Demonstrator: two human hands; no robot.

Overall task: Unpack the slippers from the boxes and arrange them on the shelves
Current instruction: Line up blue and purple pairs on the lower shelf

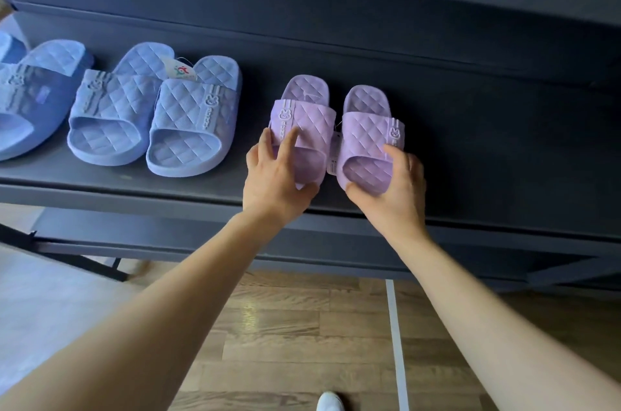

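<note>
On the shelf [487, 148], left fingers [289, 141] clasp one lilac slipper [312, 118], right fingers [398, 158] its twin [366, 128].

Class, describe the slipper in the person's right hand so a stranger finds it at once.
On the dark shelf, blue slippers fill the left part. Right of them, it is the rightmost lilac slipper, gripped at its toe by the right hand. Unlike its twin, its rabbit badge sits on the strap's right edge.
</note>
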